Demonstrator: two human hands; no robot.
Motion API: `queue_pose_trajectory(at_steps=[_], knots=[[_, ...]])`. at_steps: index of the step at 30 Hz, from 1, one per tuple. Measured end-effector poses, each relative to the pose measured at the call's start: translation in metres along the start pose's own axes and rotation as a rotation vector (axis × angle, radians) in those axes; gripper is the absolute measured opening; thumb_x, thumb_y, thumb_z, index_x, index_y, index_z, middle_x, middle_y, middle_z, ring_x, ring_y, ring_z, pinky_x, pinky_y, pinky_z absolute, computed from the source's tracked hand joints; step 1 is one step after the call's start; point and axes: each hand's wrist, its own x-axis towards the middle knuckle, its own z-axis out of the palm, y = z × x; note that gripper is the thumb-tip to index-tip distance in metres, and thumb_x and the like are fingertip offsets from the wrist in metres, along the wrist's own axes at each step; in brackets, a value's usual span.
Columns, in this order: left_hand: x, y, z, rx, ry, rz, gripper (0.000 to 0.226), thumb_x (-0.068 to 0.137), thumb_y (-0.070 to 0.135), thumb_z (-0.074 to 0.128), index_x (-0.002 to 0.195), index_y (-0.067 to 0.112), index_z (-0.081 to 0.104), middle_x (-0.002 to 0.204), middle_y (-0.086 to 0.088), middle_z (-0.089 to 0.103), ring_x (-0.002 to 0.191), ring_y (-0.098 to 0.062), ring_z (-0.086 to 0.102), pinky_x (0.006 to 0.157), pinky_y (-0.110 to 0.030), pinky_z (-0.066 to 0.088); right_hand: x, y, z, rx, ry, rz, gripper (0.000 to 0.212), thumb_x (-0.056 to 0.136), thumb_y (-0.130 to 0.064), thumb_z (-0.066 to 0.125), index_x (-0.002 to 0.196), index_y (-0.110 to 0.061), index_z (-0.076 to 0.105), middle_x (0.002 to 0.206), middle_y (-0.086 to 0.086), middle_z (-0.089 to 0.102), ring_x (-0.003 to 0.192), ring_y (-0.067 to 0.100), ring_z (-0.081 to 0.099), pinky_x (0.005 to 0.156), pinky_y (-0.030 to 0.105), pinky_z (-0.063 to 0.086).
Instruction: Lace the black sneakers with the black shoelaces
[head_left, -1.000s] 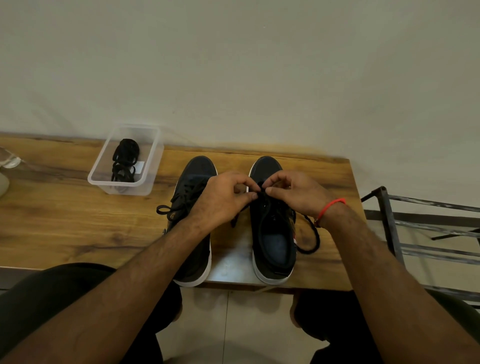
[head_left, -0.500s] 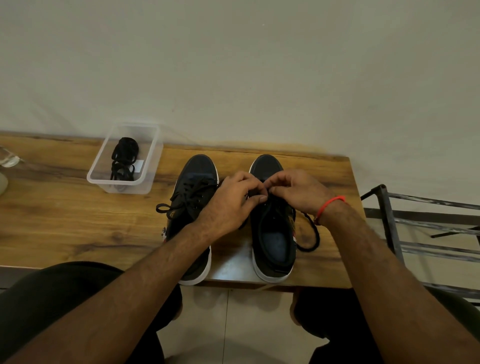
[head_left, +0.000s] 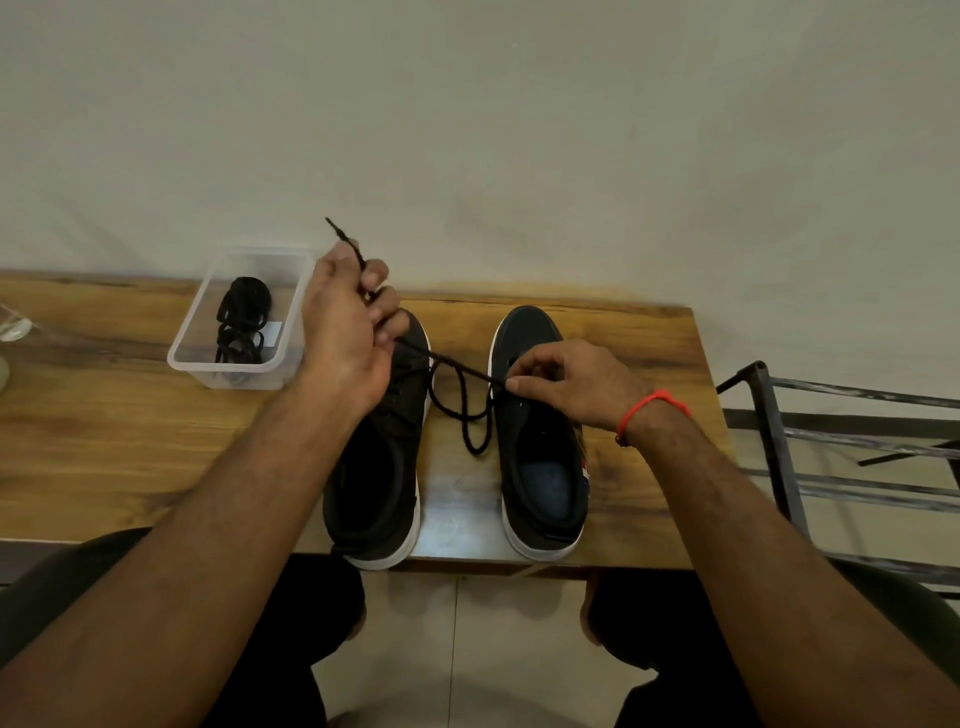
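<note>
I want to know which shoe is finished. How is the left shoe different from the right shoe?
The left sneaker already has laces crossed over its front, while the right sneaker shows open eyelets there. The left hand covers part of the left sneaker and pulls a shoelace up and away; the right hand rests on the right sneaker, pinching that lace. Both are black with white soles, toes pointing to the wall.

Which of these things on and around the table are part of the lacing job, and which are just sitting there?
In the job:
- right sneaker
- left sneaker
- shoelace, gripped by left hand, pinched by right hand
- spare laces in clear tub

Lying about:
- metal rack
- wooden table
</note>
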Motion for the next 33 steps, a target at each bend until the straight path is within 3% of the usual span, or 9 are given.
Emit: queue_pose_trajectory(at_steps=[4, 8, 15, 21, 23, 26, 30, 31, 33], knots=[[-0.012, -0.011, 0.004, 0.742, -0.142, 0.097, 0.014, 0.106, 0.030, 0.051, 0.110, 0.025, 0.063, 0.070, 0.016, 0.053, 0.052, -0.004, 0.040, 0.043, -0.018, 0.030, 0.003, -0.001, 0.004, -0.127, 0.034, -0.049, 0.012, 0.092, -0.035, 0.069, 0.100, -0.028, 0.073, 0.087, -0.012, 0.057, 0.084, 0.006, 0.055, 0.068, 0.018, 0.042], [-0.024, -0.032, 0.006, 1.365, -0.536, 0.193, 0.023, 0.103, 0.043, 0.053, 0.114, 0.032, 0.070, 0.092, 0.006, 0.073, 0.081, -0.010, 0.066, 0.074, -0.030, 0.054, 0.007, 0.000, 0.006, -0.117, 0.094, -0.096, 0.013, 0.095, -0.030, 0.067, 0.088, -0.021, 0.073, 0.082, -0.009, 0.057, 0.081, 0.009, 0.055, 0.073, 0.024, 0.042], [-0.020, -0.028, 0.005, 1.415, -0.507, 0.156, 0.015, 0.090, 0.045, 0.072, 0.098, 0.033, 0.074, 0.080, 0.016, 0.071, 0.078, 0.014, 0.061, 0.064, 0.000, 0.040, 0.006, -0.007, 0.006, 0.196, 0.161, -0.039, 0.012, 0.097, -0.023, 0.065, 0.092, -0.016, 0.072, 0.082, -0.006, 0.068, 0.078, 0.009, 0.062, 0.072, 0.029, 0.052], [-0.020, -0.029, 0.008, 1.188, -0.340, 0.394, 0.021, 0.105, 0.036, 0.052, 0.095, 0.022, 0.064, 0.084, 0.009, 0.061, 0.077, -0.003, 0.055, 0.068, -0.018, 0.041, 0.006, -0.008, 0.009, 0.046, 0.078, -0.090, 0.018, 0.094, -0.042, 0.064, 0.099, -0.025, 0.068, 0.099, -0.011, 0.061, 0.094, 0.011, 0.059, 0.089, 0.047, 0.051], [-0.026, -0.019, 0.017, 0.928, -0.225, 0.481, 0.023, 0.110, 0.031, 0.041, 0.098, 0.019, 0.057, 0.076, 0.002, 0.054, 0.062, -0.011, 0.044, 0.056, -0.021, 0.035, 0.005, -0.007, 0.012, -0.051, 0.064, -0.097, 0.018, 0.092, -0.047, 0.064, 0.102, -0.032, 0.066, 0.104, -0.012, 0.058, 0.102, 0.015, 0.057, 0.093, 0.054, 0.048], [-0.031, -0.003, 0.024, 0.639, -0.145, 0.356, 0.028, 0.109, 0.021, 0.039, 0.083, 0.021, 0.049, 0.077, -0.006, 0.069, 0.051, -0.022, 0.036, 0.043, -0.023, 0.026, 0.006, -0.005, 0.012, -0.070, 0.181, -0.116, 0.013, 0.093, -0.043, 0.066, 0.094, -0.031, 0.067, 0.099, -0.013, 0.059, 0.098, 0.015, 0.057, 0.091, 0.054, 0.048], [-0.024, -0.014, 0.010, 1.140, -0.226, 0.118, 0.018, 0.101, 0.028, 0.051, 0.085, 0.023, 0.056, 0.066, 0.007, 0.063, 0.055, -0.005, 0.054, 0.055, -0.022, 0.042, 0.006, -0.011, 0.009, 0.272, 0.303, -0.167, 0.012, 0.087, -0.025, 0.077, 0.095, -0.016, 0.076, 0.092, -0.002, 0.072, 0.090, 0.020, 0.065, 0.087, 0.045, 0.054], [-0.023, -0.018, 0.007, 1.225, -0.306, 0.049, 0.007, 0.100, 0.029, 0.055, 0.096, 0.026, 0.059, 0.074, 0.008, 0.066, 0.058, -0.004, 0.058, 0.059, -0.023, 0.045, 0.005, -0.013, 0.009, 0.324, 0.312, -0.185, 0.009, 0.085, -0.021, 0.078, 0.094, -0.018, 0.076, 0.091, -0.001, 0.073, 0.090, 0.020, 0.067, 0.087, 0.043, 0.055], [-0.025, -0.030, 0.005, 1.248, -0.521, -0.099, 0.032, 0.097, 0.023, 0.060, 0.127, 0.031, 0.051, 0.092, 0.003, 0.069, 0.056, 0.002, 0.059, 0.056, -0.019, 0.045, 0.004, -0.015, 0.010, 0.410, 0.306, -0.208, 0.009, 0.085, -0.015, 0.078, 0.091, -0.022, 0.076, 0.089, -0.003, 0.075, 0.089, 0.015, 0.069, 0.087, 0.037, 0.056]])
